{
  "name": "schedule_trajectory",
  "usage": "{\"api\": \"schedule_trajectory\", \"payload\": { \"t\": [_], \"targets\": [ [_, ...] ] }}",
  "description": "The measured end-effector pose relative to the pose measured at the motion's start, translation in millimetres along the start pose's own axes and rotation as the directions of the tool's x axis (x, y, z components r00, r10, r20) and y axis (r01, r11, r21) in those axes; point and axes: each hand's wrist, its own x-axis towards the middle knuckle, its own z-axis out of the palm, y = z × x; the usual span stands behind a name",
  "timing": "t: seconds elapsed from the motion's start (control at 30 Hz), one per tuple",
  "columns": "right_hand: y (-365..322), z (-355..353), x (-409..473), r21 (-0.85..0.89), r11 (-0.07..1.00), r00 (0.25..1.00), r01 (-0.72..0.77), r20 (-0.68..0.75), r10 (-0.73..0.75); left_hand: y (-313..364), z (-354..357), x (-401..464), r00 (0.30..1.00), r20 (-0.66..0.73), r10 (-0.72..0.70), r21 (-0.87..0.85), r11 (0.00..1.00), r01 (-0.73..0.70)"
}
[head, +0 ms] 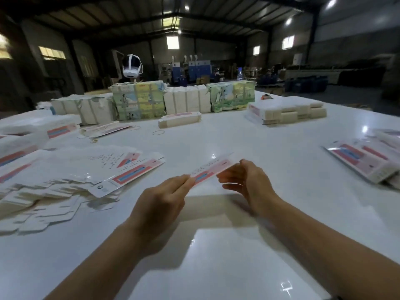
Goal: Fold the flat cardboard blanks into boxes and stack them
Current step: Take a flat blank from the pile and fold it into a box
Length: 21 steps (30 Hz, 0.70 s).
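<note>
While both hands meet at the centre of the frame, a single cardboard blank (211, 169) is held up off the white counter (238, 256), tilted so its printed pink and blue face looks toward the camera, which probably lets the person find the creases before opening it into a box. The left hand (160, 202) pinches the blank's lower left end between thumb and fingertips, a closed grip on the card itself; the right hand (246, 180) has its fingers cupped about the upper right end, though blur there hides whether they truly clamp it or only steady it, so I cannot tell its grip for sure. Holding the two ends apart like this would suit pushing the flattened sleeve open, so the fold seems barely begun. To the left of the frame a loose heap of flat blanks (71, 180) lies fanned out on the counter, near the left hand, likely the supply being drawn from. At the right edge lies a pile of matching pieces (365, 159), perhaps where finished work goes, though their form is unclear. Across the upper middle, wrapped bundles (138, 100) stand in a row along the far side, with a neat stack (287, 111) at upper right and loose rubber bands (158, 132) lying just before the bundles.
</note>
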Motion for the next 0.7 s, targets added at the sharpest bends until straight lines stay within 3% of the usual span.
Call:
{"api": "schedule_trajectory", "payload": {
  "t": [0.03,0.1,0.27,0.4,0.5,0.6,0.7],
  "targets": [
    [-3.5,-3.6,0.8,0.209,0.972,0.994,-0.105,0.033,0.1,4.6,1.2,-4.9,1.0,0.017,-0.005,-0.018,1.0,0.005],
    [-6.9,-9.8,0.4,0.304,0.934,0.981,-0.186,0.114,0.158,6.6,4.2,-9.0,0.999,0.035,-0.014,-0.024,1.0,0.014],
    [-4.5,-12.1,-3.2,0.197,0.97,0.985,-0.14,0.128,0.116,9.4,11.9,-9.8,0.992,0.052,-0.114,-0.112,0.987,0.119],
    [-0.9,-7.8,-4.1,0.142,0.984,0.984,-0.106,0.157,0.083,12.9,20.1,2.1,0.938,0.237,-0.252,-0.128,0.949,0.287],
    [1.9,-5.2,-4.4,0.117,0.99,0.979,-0.085,0.195,0.061,9.8,27.9,23.5,0.88,0.374,-0.292,0.008,0.95,0.312],
    [2.6,-6.6,-3.6,0.136,0.988,0.977,-0.066,0.208,0.037,9.5,31.0,35.5,0.893,0.338,-0.298,0.029,0.951,0.307],
    [1.4,-8.2,-4.0,0.14,0.988,0.977,-0.071,0.211,0.04,17.8,34.6,34.0,0.918,0.257,-0.301,-0.082,0.94,0.331]
  ]
}}
